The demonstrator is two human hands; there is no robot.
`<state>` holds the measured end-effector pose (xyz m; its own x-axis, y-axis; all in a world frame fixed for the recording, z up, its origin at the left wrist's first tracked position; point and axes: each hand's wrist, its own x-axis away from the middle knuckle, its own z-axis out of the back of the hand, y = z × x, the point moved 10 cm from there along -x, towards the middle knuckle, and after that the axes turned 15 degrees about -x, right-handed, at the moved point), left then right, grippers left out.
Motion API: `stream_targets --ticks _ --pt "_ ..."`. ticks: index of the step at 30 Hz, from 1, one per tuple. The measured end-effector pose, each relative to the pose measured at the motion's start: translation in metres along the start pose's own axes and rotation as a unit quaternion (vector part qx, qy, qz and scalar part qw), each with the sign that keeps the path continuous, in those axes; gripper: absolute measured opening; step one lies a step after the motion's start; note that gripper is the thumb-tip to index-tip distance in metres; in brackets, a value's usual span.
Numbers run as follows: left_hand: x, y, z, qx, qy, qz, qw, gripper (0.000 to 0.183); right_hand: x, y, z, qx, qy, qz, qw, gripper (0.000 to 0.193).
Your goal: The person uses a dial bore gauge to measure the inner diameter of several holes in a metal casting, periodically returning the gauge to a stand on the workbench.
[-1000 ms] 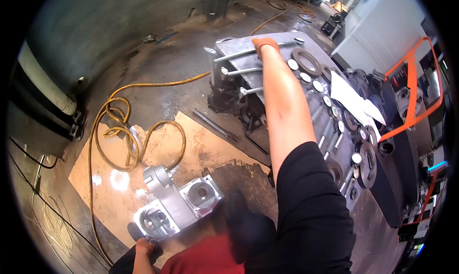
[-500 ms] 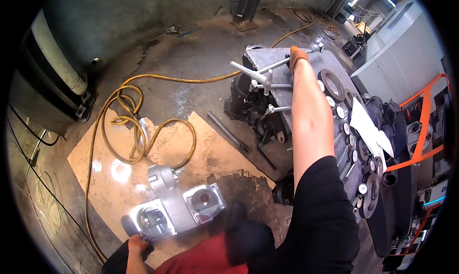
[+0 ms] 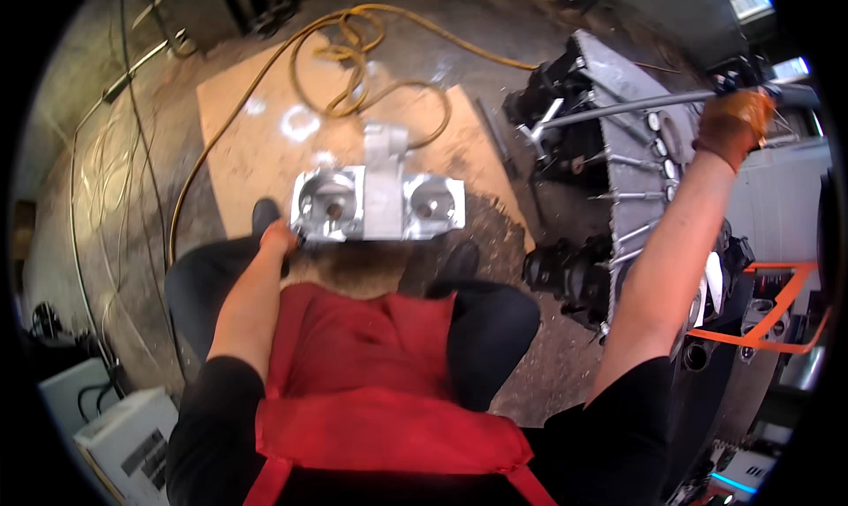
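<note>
My right hand (image 3: 735, 121), in an orange-brown glove, is closed round a long grey bore gauge (image 3: 632, 106) above the grey bench top. The gauge's cross-shaped head points left, past the bench's edge. By the near left corner of a silver metal casting (image 3: 384, 192) is my left hand (image 3: 279, 237), its fingers curled. Something dark shows at its fingertips, too small to make out. The casting has two square, bored ends joined by a middle body, and sits low in front of my knees.
The bench (image 3: 609, 64) holds several smaller dial gauges with rods (image 3: 638, 163). Dark castings (image 3: 574, 276) stand along its left side. A yellow hose (image 3: 340, 55) coils over the cardboard sheet (image 3: 234, 135), with a metal bar (image 3: 499, 139) nearby. An orange frame (image 3: 768, 329) stands at right.
The view has swung right and down toward my lap. My right hand has drawn the gauge toward the right across the bench. The left hand stays by the casting's corner.
</note>
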<state>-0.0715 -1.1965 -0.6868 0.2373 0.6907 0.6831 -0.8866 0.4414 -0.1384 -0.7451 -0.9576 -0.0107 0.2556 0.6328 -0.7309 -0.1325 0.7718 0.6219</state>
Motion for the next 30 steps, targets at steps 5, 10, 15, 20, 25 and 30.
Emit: stream_targets --ticks 5,10,15,20,25,30 --pt "0.021 0.011 0.018 -0.016 -0.035 0.039 0.998 0.038 0.068 0.091 0.109 -0.651 0.145 -0.036 0.745 0.028" --pt "0.039 0.018 0.005 0.053 -0.015 0.059 0.997 0.038 0.114 0.099 0.232 -0.843 0.062 -0.096 0.525 0.028" --pt "0.052 0.013 0.013 0.208 0.077 0.132 0.966 0.037 0.139 0.032 0.335 -0.971 0.047 -0.1 0.212 0.03" --pt "0.057 0.019 0.032 0.224 0.074 0.045 0.971 0.047 0.16 -0.029 0.384 -0.994 0.023 -0.106 0.006 0.039" --pt "0.075 0.025 0.034 0.235 0.103 0.004 0.967 0.044 0.17 -0.08 0.391 -0.989 0.062 -0.133 0.008 0.047" --pt "0.086 0.002 0.011 0.25 0.088 0.12 0.957 0.039 0.189 -0.128 0.376 -0.977 0.041 -0.209 -0.027 0.029"
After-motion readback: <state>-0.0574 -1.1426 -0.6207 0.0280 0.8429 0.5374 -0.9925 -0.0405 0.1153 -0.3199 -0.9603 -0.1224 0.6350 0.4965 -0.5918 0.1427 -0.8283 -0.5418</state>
